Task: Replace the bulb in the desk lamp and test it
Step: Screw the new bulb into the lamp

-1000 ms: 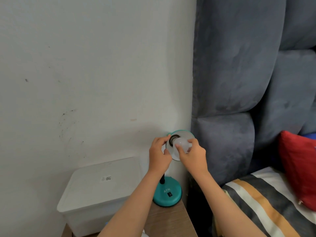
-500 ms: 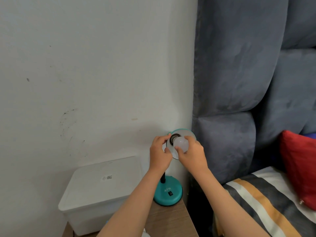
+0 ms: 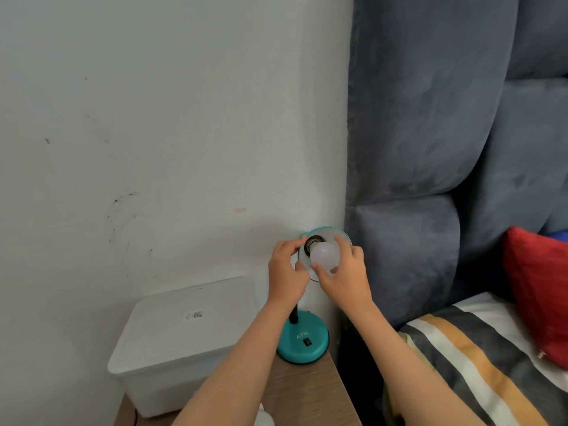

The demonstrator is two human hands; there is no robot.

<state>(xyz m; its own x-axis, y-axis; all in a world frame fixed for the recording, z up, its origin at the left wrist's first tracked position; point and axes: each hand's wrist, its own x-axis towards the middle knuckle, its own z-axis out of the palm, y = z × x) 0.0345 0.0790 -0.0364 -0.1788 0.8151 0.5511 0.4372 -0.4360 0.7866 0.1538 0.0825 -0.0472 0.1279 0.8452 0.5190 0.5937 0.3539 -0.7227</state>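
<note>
From my feed, much of the lamp head is covered. The right hand (image 3: 345, 276) wraps its fingers around the white bulb (image 3: 324, 256), so I see only the bulb's rounded front; its base is lost in the dark socket (image 3: 312, 241), and I cannot tell how far it sits in. The left hand (image 3: 285, 269) is closed on the left rim of the teal lamp shade (image 3: 338, 233), pinching it between thumb and fingers, and hides that side of the shade. The black neck (image 3: 294, 315) shows only as a short piece below the left wrist. The lamp's round teal base (image 3: 302, 342) stands clear, with white letters and a small dark switch (image 3: 306, 342); I cannot read the switch's position.

The base sits at the back of a wooden nightstand (image 3: 304, 392), just beside a white lidded plastic box (image 3: 184, 324) with a small label too fine to read. Something white at the bottom edge, between my forearms, is cut off and I cannot name it.

Behind is a pale wall (image 3: 153, 118) with dark scuffs. To the right stands a padded grey-blue headboard (image 3: 430, 133), then a striped bed cover (image 3: 479, 364) and a red pillow (image 3: 541, 290), both cut by the frame edge.
</note>
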